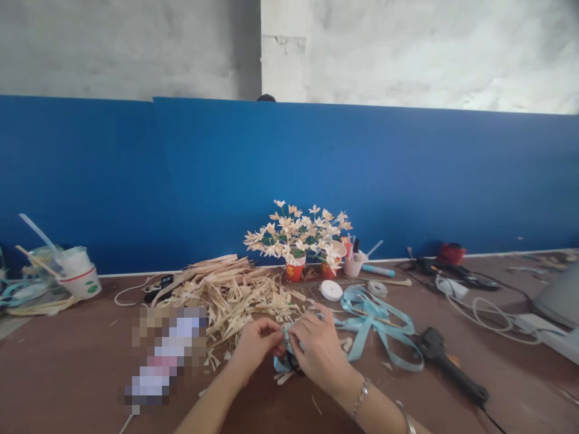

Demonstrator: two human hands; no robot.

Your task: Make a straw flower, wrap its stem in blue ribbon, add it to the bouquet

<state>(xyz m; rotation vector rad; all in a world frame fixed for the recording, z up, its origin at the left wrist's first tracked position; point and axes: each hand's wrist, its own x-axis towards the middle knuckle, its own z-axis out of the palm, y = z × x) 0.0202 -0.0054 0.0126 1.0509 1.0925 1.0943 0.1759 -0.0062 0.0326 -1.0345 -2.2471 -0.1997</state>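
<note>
My left hand (259, 348) is closed in a pinch over the table, with a bit of light blue ribbon (286, 334) at its fingertips. Close against it, my right hand (316, 348) bends its fingers round the same small piece, thumb and forefinger together. Under the hands lies more blue ribbon (280, 365) beside a dark object, mostly covered by my right hand. Long loops of light blue ribbon (368, 325) spread out to the right. A heap of dry straw-coloured husk strips (235, 289) lies just beyond my left hand.
Pale artificial flowers (301, 232) in small red pots (294, 272) stand by the blue partition (217, 175). A white ribbon spool (332, 290) lies before them. At right are a black glue gun (452, 367) and cables; at left, a white cup (81, 283) and a blurred-out phone-like patch (167, 358).
</note>
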